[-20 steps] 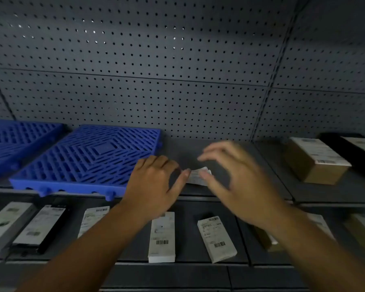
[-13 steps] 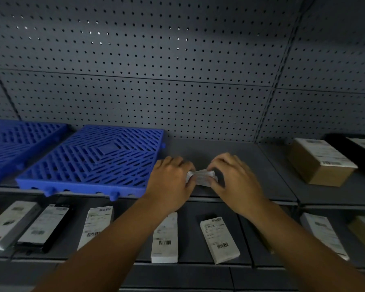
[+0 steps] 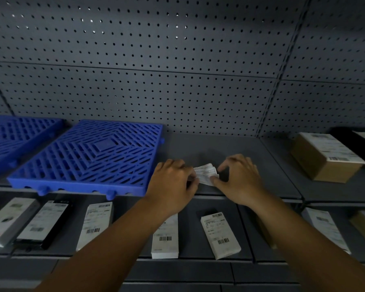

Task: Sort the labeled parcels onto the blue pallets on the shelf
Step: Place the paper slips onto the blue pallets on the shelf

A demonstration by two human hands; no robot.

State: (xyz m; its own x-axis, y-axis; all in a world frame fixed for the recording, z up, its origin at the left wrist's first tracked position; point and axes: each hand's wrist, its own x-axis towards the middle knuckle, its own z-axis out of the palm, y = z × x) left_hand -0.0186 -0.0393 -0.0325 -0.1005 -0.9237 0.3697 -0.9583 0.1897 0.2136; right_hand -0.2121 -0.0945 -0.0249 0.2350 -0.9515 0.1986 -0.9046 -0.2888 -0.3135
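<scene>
Very little of the sorting looks done from where I stand. The blue pallet (image 3: 89, 157) on the left of the shelf (image 3: 198, 147) carries nothing on its slats, and the second blue pallet (image 3: 13, 133), further left and partly out of sight, shows nothing on it either. Just to the right of the nearer pallet, both hands meet over the bare shelf. The left hand (image 3: 173, 186) has its fingers curled and pinches the left end of a small white packet (image 3: 205, 173), while the right hand (image 3: 238, 182) pinches its right end between thumb and forefinger. In this dim light I cannot say whether it is a thin parcel or a few loose labels. It sits low over the shelf, beside the pallet and not on it. A row of labelled parcels (image 3: 219, 234) lies along the lower shelf (image 3: 190, 228), near the person, and a brown box (image 3: 325, 157) waits on the far right of the upper level, well apart from the pallets. By my reckoning nearly all of the job is left, starting with the packet in hand.
</scene>
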